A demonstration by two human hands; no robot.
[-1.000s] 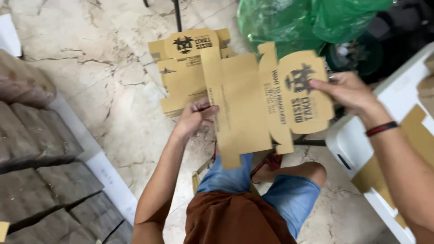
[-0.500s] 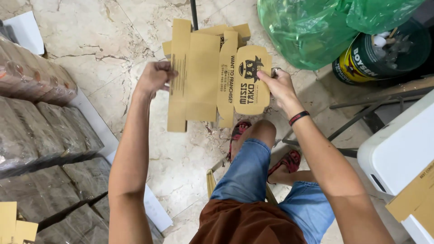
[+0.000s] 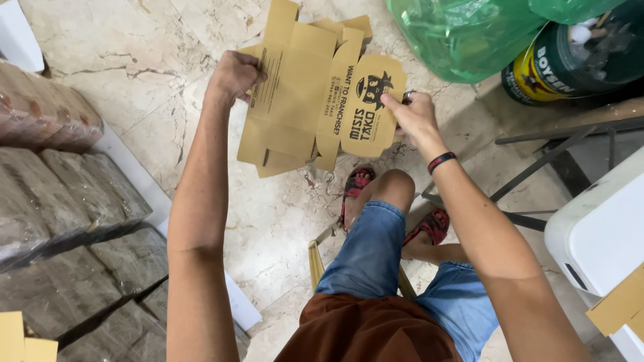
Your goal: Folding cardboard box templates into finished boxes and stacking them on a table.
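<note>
A flat, unfolded tan cardboard box blank (image 3: 302, 94) with black printing is held up in front of me, over the marble floor. My left hand (image 3: 235, 75) grips its left edge. My right hand (image 3: 412, 115) pinches the rounded printed flap at its right side; a dark band is on that wrist. Below the blank are my knees in blue denim shorts and my feet in red sandals (image 3: 355, 191).
Wrapped brown bundles (image 3: 60, 214) are stacked along the left. A green plastic bag (image 3: 463, 33) and a paint can (image 3: 570, 57) sit at the upper right. A white container (image 3: 597, 228) and metal frame legs (image 3: 537, 167) stand at the right.
The view has shifted and come closer. Both hands still hold the cardboard blank, now raised farther out over the floor and away from my lap.
</note>
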